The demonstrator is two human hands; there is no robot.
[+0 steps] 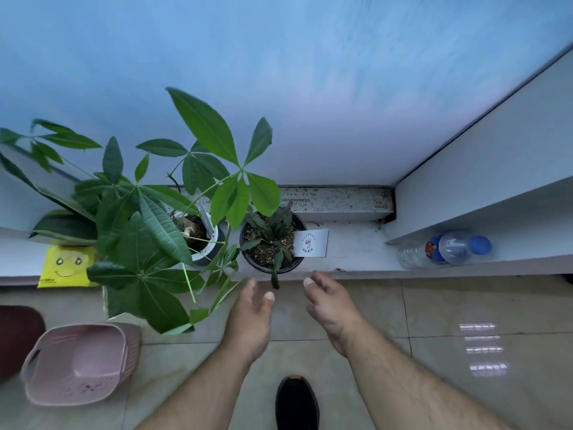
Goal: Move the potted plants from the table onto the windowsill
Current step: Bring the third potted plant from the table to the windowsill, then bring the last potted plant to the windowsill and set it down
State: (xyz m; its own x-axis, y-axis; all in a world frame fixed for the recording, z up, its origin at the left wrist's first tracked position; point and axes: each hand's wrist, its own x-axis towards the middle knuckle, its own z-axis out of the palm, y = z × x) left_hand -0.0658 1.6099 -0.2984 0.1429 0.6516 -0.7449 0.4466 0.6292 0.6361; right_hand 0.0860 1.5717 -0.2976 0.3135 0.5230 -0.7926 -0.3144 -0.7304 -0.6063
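A: Where are the plants seen?

B: 2 pots are seen on the pale grey windowsill. A small black round plastic pot with a low dark-leaved plant and gritty soil is placed near the sill's front edge. At its 9 o'clock, just beside it, a white-and-grey round pot holding a tall plant with broad green palmate leaves is seen. A white printed card is seen against the black pot's rim at 3 o'clock.

A: How are the hands held?

B: The left hand is held at the black pot's 6 o'clock, the right hand at its 5 o'clock. Nothing is gripped; the fingers of both are loosely spread and kept apart from the pot, over the tiled floor.

A: What else is shown?

B: A clear plastic bottle with a blue cap is laid on its side at 3 o'clock on the sill. A yellow smiley-face cloth is seen at 9 o'clock, a pink plastic basket at 8 o'clock on the floor, and a black shoe at 6 o'clock.
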